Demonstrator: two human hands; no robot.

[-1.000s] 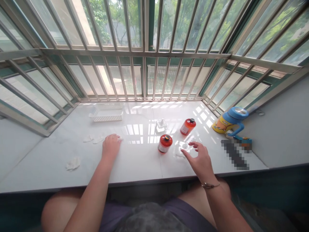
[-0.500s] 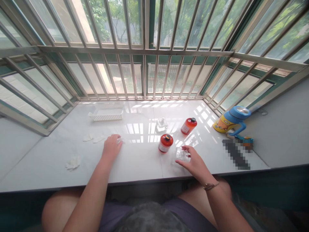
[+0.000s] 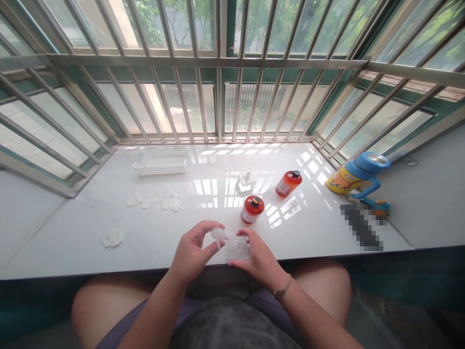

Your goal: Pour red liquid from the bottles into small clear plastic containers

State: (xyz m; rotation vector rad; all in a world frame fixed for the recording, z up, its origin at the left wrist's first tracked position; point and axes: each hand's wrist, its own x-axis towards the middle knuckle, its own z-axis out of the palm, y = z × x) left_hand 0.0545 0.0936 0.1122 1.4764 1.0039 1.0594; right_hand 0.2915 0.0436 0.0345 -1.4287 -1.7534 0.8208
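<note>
My right hand [image 3: 259, 259] holds a small clear glass bottle [image 3: 238, 248] over the front edge of the white sill [image 3: 203, 232]. My left hand [image 3: 192, 252] pinches a small clear cap or stopper [image 3: 218, 235] right beside the bottle's left side. An orange bottle with a black cap [image 3: 251, 209] stands just beyond my hands. A second orange bottle [image 3: 288, 183] stands farther back to the right. Another clear glass bottle [image 3: 246, 180] sits behind the near orange one.
A white slotted tray [image 3: 162, 166] lies at the back left. Crumpled white bits [image 3: 113, 238] and more white scraps [image 3: 150, 201] lie on the left. A blue and yellow cup [image 3: 354, 177] lies tilted at the right, near a blurred dark object [image 3: 361, 227]. Window bars enclose the sill.
My right hand lifted the clear bottle from the sill and brought it toward me. My left hand left the white scraps, carrying a small clear piece, and met the bottle at the front edge.
</note>
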